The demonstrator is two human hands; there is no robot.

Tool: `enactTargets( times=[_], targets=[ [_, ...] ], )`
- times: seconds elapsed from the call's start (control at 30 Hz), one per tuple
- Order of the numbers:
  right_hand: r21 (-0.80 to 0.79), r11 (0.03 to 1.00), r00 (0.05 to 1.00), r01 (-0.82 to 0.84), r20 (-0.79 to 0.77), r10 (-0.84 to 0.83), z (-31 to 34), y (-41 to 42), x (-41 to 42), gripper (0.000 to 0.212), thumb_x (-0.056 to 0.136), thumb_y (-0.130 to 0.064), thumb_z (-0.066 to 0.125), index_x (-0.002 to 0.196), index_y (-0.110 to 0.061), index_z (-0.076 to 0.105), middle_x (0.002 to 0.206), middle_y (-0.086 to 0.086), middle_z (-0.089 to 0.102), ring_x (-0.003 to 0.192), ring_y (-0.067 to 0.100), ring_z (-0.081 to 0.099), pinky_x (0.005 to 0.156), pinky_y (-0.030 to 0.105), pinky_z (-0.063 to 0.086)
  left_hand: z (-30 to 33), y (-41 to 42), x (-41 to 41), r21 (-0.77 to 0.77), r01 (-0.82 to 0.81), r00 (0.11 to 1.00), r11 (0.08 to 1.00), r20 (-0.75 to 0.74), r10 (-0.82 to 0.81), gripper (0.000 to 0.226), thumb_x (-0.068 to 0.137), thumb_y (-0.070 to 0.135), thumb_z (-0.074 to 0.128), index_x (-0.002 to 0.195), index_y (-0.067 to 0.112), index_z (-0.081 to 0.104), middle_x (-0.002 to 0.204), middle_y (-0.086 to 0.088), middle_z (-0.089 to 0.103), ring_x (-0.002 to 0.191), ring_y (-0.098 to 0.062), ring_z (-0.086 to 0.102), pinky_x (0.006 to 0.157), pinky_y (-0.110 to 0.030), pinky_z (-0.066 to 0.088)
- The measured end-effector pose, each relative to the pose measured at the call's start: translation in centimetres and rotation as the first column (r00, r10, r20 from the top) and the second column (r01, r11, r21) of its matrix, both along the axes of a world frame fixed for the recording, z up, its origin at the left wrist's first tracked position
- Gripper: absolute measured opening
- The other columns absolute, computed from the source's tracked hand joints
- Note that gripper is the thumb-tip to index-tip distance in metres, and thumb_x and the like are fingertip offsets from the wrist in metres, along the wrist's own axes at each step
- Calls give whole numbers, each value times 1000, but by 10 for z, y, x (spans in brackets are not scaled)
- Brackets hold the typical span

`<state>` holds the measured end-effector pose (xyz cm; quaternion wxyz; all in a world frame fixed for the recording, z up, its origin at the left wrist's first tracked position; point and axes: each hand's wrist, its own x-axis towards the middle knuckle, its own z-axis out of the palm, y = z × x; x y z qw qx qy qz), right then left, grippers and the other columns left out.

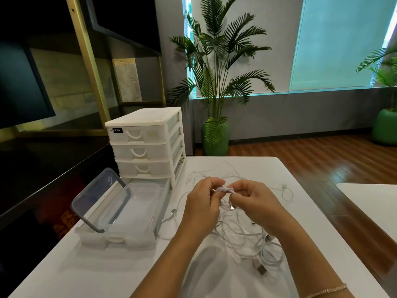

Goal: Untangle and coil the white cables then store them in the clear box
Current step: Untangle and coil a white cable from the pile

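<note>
A tangle of white cables (242, 237) lies on the white table (107, 274), with USB plugs showing at its near right. Above it, my left hand (203, 203) and my right hand (255, 203) both pinch a small twisted bundle of white cable (225, 188) held between them; loops hang down from it to the pile. The clear box (129, 208) sits to the left inside a pulled-out drawer, its grey-rimmed lid (101, 196) leaning open against its left side. The box looks empty.
A white drawer unit (148, 145) stands behind the clear box at the table's far left. The table's right edge drops off to a wooden floor. A thin cable loop (286, 193) lies out to the right of my hands.
</note>
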<state>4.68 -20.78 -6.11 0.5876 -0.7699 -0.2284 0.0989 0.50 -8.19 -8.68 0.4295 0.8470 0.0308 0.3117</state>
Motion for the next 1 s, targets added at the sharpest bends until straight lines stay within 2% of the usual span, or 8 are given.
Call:
enactTargets(
  times=[0.2,0.33,0.47,0.57,0.63,0.73,0.83,1.0],
  targets=[
    [21,999,998,27,-49,-26,2,2,0,9,77,-2,61,69,-8,61,57,4,57,34,1,35,37,12,27,-1,-1,0,62,-28,995,998,97,22,15,91,13,56,106,13,61,99,9,57,85,0,54,76,2,41],
    [21,999,996,25,-83,-23,0,1,2,12,75,-3,64,65,-11,65,64,7,65,62,19,52,54,24,39,-3,1,1,40,-54,992,998,116,49,15,91,13,58,104,13,63,98,9,59,85,0,56,76,0,42],
    [101,994,987,30,-161,-13,1,-2,4,6,79,0,64,76,-3,67,70,12,69,62,16,67,58,28,54,-2,-1,2,-22,-66,997,998,37,66,15,91,28,57,104,23,60,102,12,57,88,-1,56,73,-6,48],
    [186,979,979,88,-196,-50,1,-5,5,5,78,6,64,79,2,67,68,14,68,60,19,66,58,28,58,0,-1,2,-159,-110,991,981,-88,97,28,87,42,58,110,28,53,111,13,55,91,-1,54,70,-6,45],
    [226,967,976,121,-207,-74,1,-5,6,7,78,8,64,77,2,66,67,14,66,59,19,65,58,26,58,1,2,3,-345,-131,971,929,-236,49,41,81,46,65,114,27,51,113,9,58,96,-9,58,79,-26,55],
    [299,939,966,170,-239,-99,2,-5,6,12,76,11,64,71,0,66,61,11,65,54,15,64,54,21,57,5,2,2,-731,-50,909,681,-316,-272,39,81,25,71,112,10,54,97,-7,65,81,-17,66,75,-29,57],
    [307,935,962,180,-251,-103,2,-3,6,15,75,12,64,68,-2,66,58,9,66,53,15,64,54,22,57,4,-2,1,-761,77,891,644,-238,-388,7,85,3,64,90,1,67,77,-9,66,64,-12,63,59,-18,54],
    [242,955,977,171,-171,-131,4,-5,6,13,73,8,66,66,-3,69,59,10,65,58,18,62,57,26,55,0,-3,4,-754,50,930,655,-203,-305,5,86,5,63,87,4,67,70,-4,68,60,-9,63,59,-19,54]
  ],
)
